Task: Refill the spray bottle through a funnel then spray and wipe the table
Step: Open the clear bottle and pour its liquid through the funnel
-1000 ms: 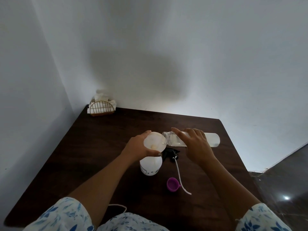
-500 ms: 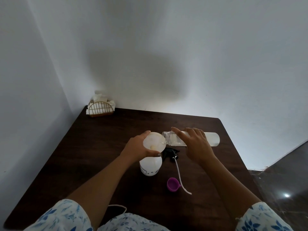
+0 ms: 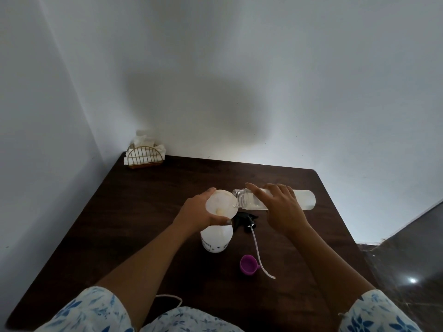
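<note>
While left hand [image 3: 199, 212] grips funnel [image 3: 221, 203], right hand [image 3: 284, 207] tips clear bottle [image 3: 304, 200].

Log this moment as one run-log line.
step: refill | left grip: holds funnel on spray bottle | right grip: tips clear bottle, mouth at funnel rim | sprayer head, purple cap: on table

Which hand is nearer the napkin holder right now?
Left. The left hand, gripping the funnel, is nearer the napkin holder in the far-left corner; the right hand holds the refill bottle farther right.
</note>
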The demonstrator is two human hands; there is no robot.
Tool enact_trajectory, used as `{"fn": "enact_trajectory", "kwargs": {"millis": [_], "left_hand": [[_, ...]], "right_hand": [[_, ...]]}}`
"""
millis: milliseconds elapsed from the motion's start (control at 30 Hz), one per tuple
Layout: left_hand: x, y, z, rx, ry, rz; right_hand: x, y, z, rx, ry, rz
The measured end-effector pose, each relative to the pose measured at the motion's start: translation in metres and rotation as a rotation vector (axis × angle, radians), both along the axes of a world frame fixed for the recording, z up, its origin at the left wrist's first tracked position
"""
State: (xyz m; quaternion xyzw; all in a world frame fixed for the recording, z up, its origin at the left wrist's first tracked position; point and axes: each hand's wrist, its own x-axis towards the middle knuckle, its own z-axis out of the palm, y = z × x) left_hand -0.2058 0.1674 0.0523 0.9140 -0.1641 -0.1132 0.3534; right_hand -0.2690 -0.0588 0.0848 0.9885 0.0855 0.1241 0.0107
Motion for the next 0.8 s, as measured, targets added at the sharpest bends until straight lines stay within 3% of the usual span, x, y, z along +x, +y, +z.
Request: {"fn": "enact_trajectory", "kwargs": {"millis": [800], "left_hand": [[0.0015, 0.0009, -0.0041, -0.015, 0.01, 0.006]], "right_hand": [[0.0001, -0.0003, 0.0006, -0.006, -0.002, 0.003]]}}
